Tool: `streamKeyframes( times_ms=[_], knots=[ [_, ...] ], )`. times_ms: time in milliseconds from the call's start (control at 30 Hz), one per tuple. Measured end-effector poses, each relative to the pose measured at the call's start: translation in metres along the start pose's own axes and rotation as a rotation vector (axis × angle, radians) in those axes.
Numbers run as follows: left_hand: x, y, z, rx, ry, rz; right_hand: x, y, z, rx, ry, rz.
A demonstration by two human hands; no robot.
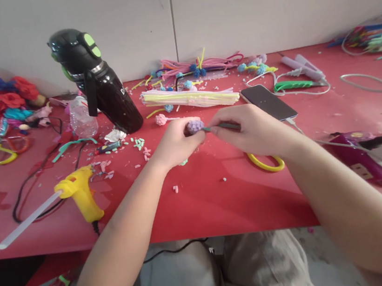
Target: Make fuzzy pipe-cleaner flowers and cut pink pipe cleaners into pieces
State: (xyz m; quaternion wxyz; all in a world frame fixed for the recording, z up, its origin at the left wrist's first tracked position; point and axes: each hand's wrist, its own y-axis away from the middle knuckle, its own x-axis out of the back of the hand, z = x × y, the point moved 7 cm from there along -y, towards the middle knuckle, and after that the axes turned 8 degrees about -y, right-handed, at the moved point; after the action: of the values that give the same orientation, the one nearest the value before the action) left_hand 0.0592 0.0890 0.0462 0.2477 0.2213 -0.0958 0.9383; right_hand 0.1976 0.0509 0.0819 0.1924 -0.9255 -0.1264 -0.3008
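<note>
Between the thumb and fingers of my left hand [176, 141] sits a small purple fuzzy flower head [195, 126]. A green pipe-cleaner stem [230, 125] runs from it into my right hand [258, 129], whose thumb and fingers pinch the stem close to the head. Both hands are closed, held above the red table. A yellow loop-shaped handle [268, 166] lies under my right wrist, partly hidden. Beyond my hands lie a bundle of pale yellow and pink pipe cleaners [190, 98] and a pink fuzzy flower head [161, 119].
At left are a yellow glue gun [79, 190] with a glue stick and a tall black bottle [109, 95]. A phone [269, 102], a green-handled cutter [294, 84] and cables lie at right. Small pipe-cleaner clippings [139, 143] are scattered about. The table's front edge [234, 232] is near my lap.
</note>
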Motion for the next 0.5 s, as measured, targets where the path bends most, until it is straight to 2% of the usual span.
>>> streamKeyframes(
  times_ms=[133,300,500],
  knots=[
    [0.009,-0.002,-0.007,0.034,0.202,0.112,-0.005,0.007,-0.013,0.156,0.11,0.073],
    [0.017,-0.003,-0.005,-0.013,0.438,0.179,-0.008,0.011,-0.013,0.166,0.286,0.216],
    [0.019,0.0,0.0,0.006,0.51,0.157,-0.007,0.007,-0.005,0.186,0.097,0.248]
  ],
)
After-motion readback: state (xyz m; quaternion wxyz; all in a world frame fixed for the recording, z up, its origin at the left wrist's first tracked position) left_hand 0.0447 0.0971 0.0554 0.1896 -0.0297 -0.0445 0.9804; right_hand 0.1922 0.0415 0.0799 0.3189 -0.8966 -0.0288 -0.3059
